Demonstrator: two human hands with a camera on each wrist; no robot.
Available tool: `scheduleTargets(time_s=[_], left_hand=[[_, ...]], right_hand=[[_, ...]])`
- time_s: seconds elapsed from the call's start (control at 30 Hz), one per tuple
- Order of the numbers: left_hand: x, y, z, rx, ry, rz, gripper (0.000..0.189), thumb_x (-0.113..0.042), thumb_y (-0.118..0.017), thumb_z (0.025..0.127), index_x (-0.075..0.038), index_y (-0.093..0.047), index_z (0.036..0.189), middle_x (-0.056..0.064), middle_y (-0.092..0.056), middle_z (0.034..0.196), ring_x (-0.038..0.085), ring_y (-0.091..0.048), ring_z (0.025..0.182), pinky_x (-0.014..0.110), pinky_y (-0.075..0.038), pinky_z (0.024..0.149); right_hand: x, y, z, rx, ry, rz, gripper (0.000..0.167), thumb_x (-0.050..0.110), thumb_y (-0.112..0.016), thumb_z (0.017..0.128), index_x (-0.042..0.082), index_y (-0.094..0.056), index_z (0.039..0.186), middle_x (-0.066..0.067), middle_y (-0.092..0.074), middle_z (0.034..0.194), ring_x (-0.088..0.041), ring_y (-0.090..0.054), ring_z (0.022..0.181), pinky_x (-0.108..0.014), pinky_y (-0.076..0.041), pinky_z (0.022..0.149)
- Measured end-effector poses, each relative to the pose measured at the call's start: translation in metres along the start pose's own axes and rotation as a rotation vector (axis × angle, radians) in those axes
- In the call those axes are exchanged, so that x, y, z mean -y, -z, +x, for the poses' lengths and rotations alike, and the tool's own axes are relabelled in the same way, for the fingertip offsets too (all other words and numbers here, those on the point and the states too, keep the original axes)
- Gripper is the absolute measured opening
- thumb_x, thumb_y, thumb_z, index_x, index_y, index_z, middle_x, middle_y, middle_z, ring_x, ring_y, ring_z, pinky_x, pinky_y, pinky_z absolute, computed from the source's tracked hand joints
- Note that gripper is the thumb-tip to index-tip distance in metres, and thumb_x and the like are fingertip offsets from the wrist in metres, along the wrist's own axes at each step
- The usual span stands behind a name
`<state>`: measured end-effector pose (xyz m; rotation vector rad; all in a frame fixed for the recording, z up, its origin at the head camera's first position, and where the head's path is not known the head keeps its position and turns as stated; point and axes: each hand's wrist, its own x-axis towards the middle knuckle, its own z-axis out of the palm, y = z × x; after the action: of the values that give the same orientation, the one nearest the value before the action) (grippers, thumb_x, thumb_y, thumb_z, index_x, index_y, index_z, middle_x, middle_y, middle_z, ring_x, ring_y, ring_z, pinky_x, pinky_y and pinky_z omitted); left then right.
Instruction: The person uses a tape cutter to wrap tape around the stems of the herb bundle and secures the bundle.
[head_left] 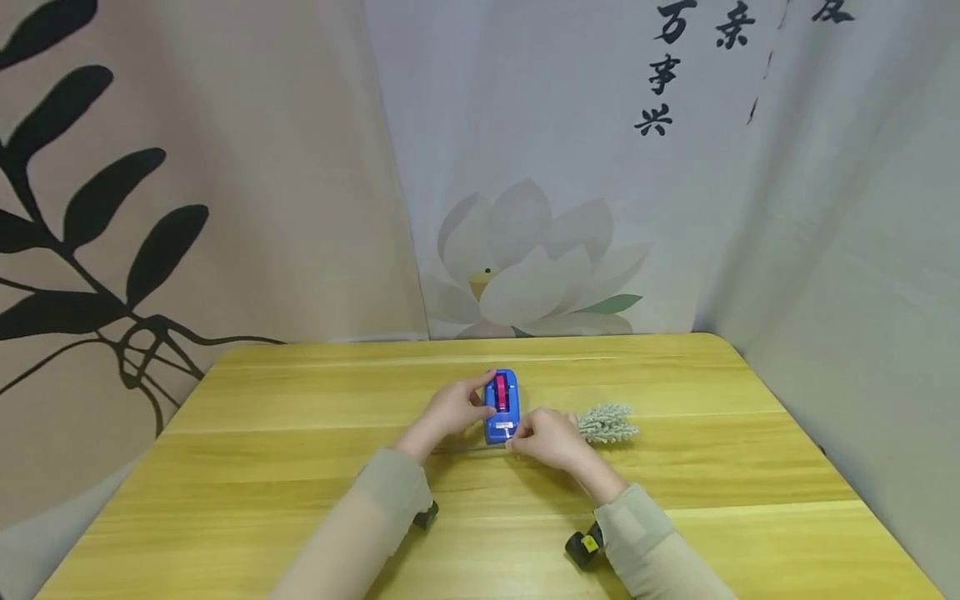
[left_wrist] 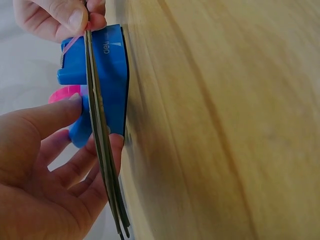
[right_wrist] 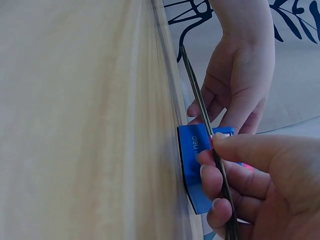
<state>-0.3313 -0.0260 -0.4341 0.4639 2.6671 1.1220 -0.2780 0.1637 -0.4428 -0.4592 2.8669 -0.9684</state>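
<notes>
A blue tape dispenser [head_left: 512, 410] with a pink roll [head_left: 501, 392] stands on the table. My left hand [head_left: 453, 407] grips its left side, thumb and fingers on either side of the body. My right hand [head_left: 551, 437] pinches a bundle of thin dark stems [left_wrist: 97, 100] close to the dispenser's near end. Pale grey-green dried sprigs [head_left: 607, 425] stick out to the right beyond that hand. In the left wrist view, a narrow pink strip [left_wrist: 73, 45] runs between the dispenser and the pinched stems. The stems' bare ends reach left, past the dispenser.
The wooden table [head_left: 675, 500] has rounded far corners. A printed curtain [head_left: 540, 167] hangs directly behind it, and more cloth hangs along the right side. Small black devices [head_left: 585, 546] are at both wrists.
</notes>
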Motion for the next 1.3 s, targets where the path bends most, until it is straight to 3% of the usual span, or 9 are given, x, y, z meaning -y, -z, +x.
scheduleTargets(time_s=[0.77,1.3], left_hand=[[-0.003,0.0,0.0,0.001,0.032,0.022,0.064,-0.022,-0.07,0.09,-0.027,-0.042,0.148,0.005,-0.058,0.082,0.019,-0.051,0.068,0.029,-0.044,0.059],[-0.004,0.002,0.001,-0.001,0.0,0.02,0.065,-0.02,-0.071,0.09,-0.023,-0.042,0.148,0.006,-0.058,0.079,0.018,-0.051,0.064,0.029,-0.044,0.056]], right_hand=[[0.002,0.0,-0.001,-0.012,0.002,-0.06,0.017,0.024,-0.074,0.085,0.021,-0.069,0.068,0.015,-0.06,0.062,-0.009,-0.051,0.064,-0.048,-0.029,0.084],[-0.009,-0.002,-0.002,0.022,0.061,-0.094,0.018,0.023,-0.077,0.082,0.023,-0.069,0.066,0.017,-0.059,0.06,-0.007,-0.05,0.062,-0.053,-0.028,0.088]])
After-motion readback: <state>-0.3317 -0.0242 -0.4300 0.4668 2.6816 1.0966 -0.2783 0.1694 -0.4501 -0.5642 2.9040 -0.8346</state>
